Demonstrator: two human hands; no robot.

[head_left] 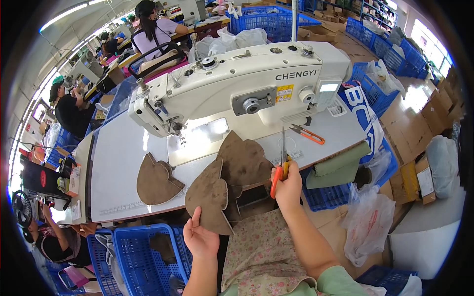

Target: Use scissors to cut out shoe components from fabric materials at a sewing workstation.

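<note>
My left hand [200,238] grips the lower edge of a brown suede-like cut piece [212,195] that hangs off the front of the sewing table. A second brown piece [243,159] joined to it lies on the table under the machine arm. My right hand [288,185] holds orange-handled thread snips [280,170] with the blades pointing up, just right of the joined pieces. A white industrial sewing machine [237,86] stands behind them.
Another brown piece [155,180] lies left on the white table [118,163]. A second pair of orange snips [307,133] rests at right. A blue crate [143,256] sits below left, more blue crates and cardboard boxes at right. Other people work at the back left.
</note>
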